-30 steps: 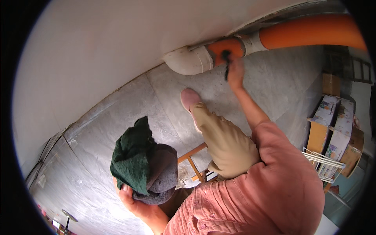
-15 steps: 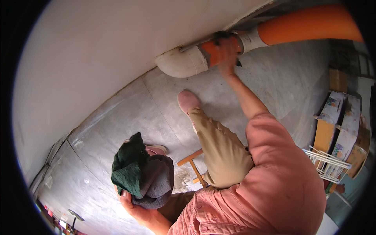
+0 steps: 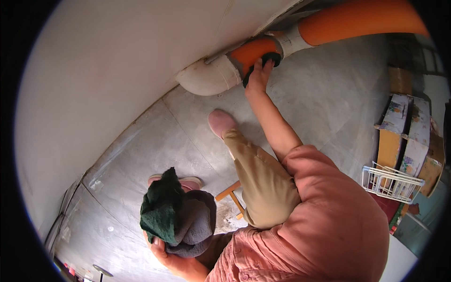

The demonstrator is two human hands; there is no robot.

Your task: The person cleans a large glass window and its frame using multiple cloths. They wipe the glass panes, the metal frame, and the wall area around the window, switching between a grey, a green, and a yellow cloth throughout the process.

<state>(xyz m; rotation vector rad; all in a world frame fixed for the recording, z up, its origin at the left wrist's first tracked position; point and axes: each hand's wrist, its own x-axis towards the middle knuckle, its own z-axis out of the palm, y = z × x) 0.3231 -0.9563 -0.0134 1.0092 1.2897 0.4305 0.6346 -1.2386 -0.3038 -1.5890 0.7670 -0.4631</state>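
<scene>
My left hand (image 3: 170,259) is closed from below around a bundle of cloths at the lower left. A dark green cloth (image 3: 162,204) lies on the left side of that bundle, and a grey cloth (image 3: 199,221) forms its right side. At the top, my right hand (image 3: 258,79) presses a small dark cloth (image 3: 272,58) against the near side of an orange pipe section (image 3: 256,49). The palm hides part of this cloth. On its left the orange section joins a white pipe elbow (image 3: 209,81), and on its right a white coupling (image 3: 295,41).
A thick orange pipe (image 3: 361,21) runs on to the upper right. A pale wall (image 3: 112,75) borders the grey floor (image 3: 324,98). By my leg is a wooden stool (image 3: 229,191). Cardboard boxes (image 3: 392,150) and a white wire basket (image 3: 392,183) stand at the right.
My right hand has moved from the far side of the orange section down to its near side with the dark cloth. My left hand keeps its hold on the bundle.
</scene>
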